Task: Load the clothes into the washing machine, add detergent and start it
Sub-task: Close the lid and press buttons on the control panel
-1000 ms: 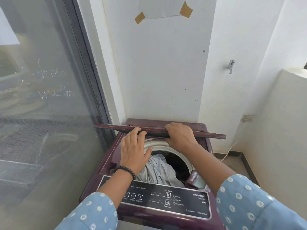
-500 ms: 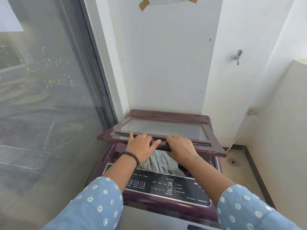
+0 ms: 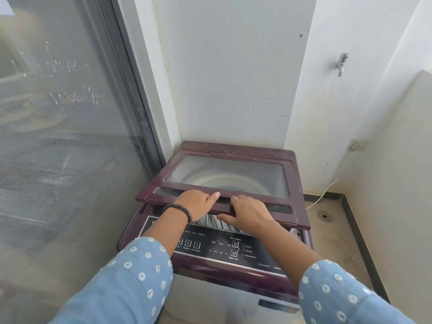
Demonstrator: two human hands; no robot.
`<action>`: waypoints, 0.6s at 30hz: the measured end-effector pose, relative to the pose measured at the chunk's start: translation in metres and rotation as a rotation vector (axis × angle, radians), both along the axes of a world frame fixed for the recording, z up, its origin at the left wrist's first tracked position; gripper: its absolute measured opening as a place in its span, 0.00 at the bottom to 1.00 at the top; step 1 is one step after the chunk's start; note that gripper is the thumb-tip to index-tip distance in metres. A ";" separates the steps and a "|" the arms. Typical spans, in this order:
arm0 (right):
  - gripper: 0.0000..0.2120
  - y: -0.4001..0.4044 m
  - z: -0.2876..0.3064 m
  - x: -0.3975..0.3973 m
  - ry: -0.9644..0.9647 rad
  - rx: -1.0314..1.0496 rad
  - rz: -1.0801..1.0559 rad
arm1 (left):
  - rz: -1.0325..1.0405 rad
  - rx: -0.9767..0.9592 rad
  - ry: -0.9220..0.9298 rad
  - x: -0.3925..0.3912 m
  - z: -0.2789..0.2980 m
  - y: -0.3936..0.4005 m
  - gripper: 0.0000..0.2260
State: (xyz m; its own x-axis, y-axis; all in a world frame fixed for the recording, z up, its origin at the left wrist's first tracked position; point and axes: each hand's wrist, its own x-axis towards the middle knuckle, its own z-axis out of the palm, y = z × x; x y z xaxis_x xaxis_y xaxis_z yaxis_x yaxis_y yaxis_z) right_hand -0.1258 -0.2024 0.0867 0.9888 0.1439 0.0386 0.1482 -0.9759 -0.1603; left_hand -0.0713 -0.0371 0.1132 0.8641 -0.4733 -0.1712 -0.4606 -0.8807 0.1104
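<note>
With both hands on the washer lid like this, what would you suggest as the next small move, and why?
Probably ease the lid down until it seats. Its front edge is raised above the control panel, with clothes showing in the gap, and the left hand and right hand grip that edge.

walls (image 3: 233, 78) white, scuffed | glass door (image 3: 58, 136) left | tap (image 3: 340, 64) right | floor (image 3: 332, 242) beige w/ drain (image 3: 324, 215)

control panel (image 3: 224, 249) reading 2, 3, Program, Start/Pause, Water Level
</note>
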 end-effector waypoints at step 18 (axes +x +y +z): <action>0.13 0.002 -0.043 0.001 0.099 0.053 -0.056 | 0.075 -0.015 0.125 0.017 -0.053 0.010 0.19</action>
